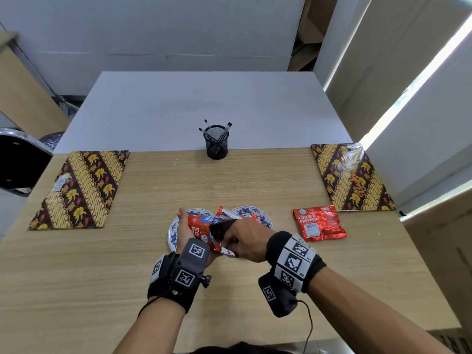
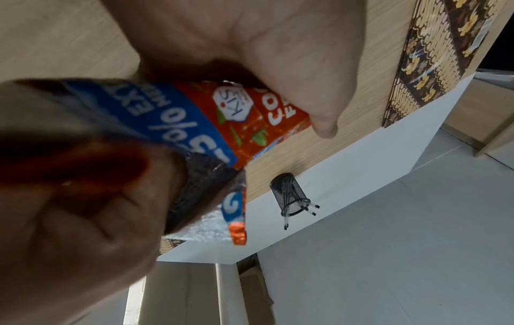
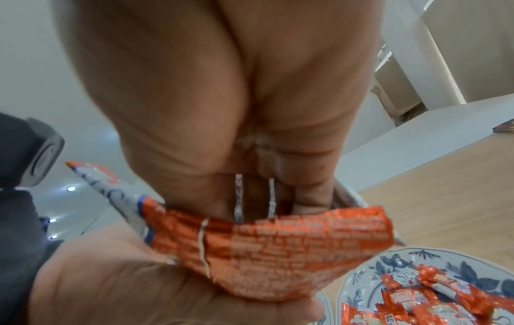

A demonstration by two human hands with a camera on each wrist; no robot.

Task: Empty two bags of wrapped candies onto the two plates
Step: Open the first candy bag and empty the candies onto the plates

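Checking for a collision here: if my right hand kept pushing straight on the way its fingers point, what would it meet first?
The right hand has its fingers inside the torn candy bag, pointing toward the left hand. It would probably meet the bag's inner foil first, then the left palm behind it; depth is unclear.

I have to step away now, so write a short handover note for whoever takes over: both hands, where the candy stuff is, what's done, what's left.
Left hand: holds the opened candy bag above the plates.
Right hand: fingers inside that bag's mouth.
Right plate: already has wrapped candies on it.
Left plate: mostly hidden under the bag; contents unclear.
Second bag: lying flat right of the plates, apparently untouched.
Left: finish emptying this bag, then empty the second.
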